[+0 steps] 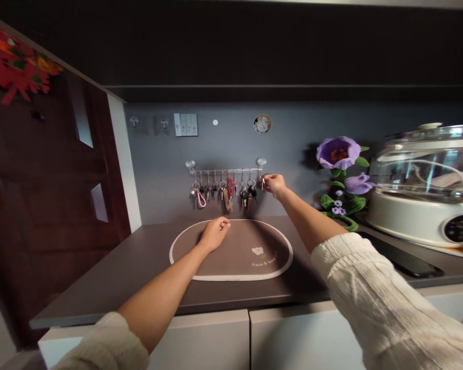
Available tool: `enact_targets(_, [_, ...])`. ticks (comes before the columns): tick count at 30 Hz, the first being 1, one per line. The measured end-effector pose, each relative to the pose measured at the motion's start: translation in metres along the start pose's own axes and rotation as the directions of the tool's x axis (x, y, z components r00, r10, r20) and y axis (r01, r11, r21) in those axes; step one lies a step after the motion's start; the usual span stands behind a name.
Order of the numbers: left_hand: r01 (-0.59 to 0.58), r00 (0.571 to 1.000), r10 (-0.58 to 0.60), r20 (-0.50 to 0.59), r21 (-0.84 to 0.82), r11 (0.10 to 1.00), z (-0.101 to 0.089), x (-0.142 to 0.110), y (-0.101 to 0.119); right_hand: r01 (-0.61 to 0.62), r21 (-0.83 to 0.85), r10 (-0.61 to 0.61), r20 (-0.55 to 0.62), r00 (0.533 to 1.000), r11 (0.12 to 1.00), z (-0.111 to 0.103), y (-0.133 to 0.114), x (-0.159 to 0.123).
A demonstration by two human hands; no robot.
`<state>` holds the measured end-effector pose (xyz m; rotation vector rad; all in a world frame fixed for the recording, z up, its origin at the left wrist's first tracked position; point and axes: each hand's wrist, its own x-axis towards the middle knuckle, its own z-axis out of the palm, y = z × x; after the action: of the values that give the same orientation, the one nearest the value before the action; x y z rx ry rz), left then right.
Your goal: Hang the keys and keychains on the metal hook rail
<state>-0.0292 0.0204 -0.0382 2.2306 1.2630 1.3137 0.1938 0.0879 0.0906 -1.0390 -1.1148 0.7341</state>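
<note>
1. At the right end of the clear rack (227, 171): right hand (273, 185), with thumb and fingers pinched on a small pale item (263, 184), just beside the last hooks.
2. Over the left-middle part of the brown oval mat (231, 263): left hand (216, 231), curled into a loose fist; impossible to tell whether touching the mat.
3. Hung in a row from the rack, against the gray wall (293, 200): bunches of keys (244, 199), with a pink strap (202, 201), a red coil (230, 186) and a brown tag (226, 199) among them.
4. Set into the wall above the rack's right end: a round opening (262, 115), filled with crumpled whitish material (262, 125).
5. Far right on the counter (131, 270): a white appliance (405, 218) with a transparent upper part; visible through it, a white cord (449, 167), inside or behind impossible to tell.
6. Between rack and appliance: purple flowers (338, 152) with green leaves; nearer, a black phone (412, 261) lying flat.
7. Under the counter: pale cabinets (212, 339), doors closed, contents hidden.
</note>
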Motion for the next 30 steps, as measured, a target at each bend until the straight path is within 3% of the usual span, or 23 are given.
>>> enact_targets(12, [0.026, 1.000, -0.026, -0.003, -0.013, 1.000, 0.000, 0.000, 0.001, -0.007, -0.064, 0.009, 0.040, 0.999, 0.998, 0.004, 0.019, 0.006])
enact_targets(21, [0.029, 0.999, -0.030, -0.014, -0.026, 0.999, 0.001, 0.001, -0.003, 0.040, -0.117, -0.045, -0.034, 0.998, 0.992, -0.001, 0.025, 0.006])
enact_targets(27, [0.026, 0.999, -0.027, -0.030, -0.037, 0.999, -0.006, -0.004, 0.005, 0.022, -0.145, -0.046, -0.160, 0.986, 0.989, -0.007, 0.023, -0.027])
enact_targets(30, [0.042, 0.997, -0.051, -0.057, -0.143, 0.989, -0.013, -0.007, 0.017, 0.022, -0.081, -0.028, -0.083, 0.996, 0.997, -0.007, 0.022, -0.058])
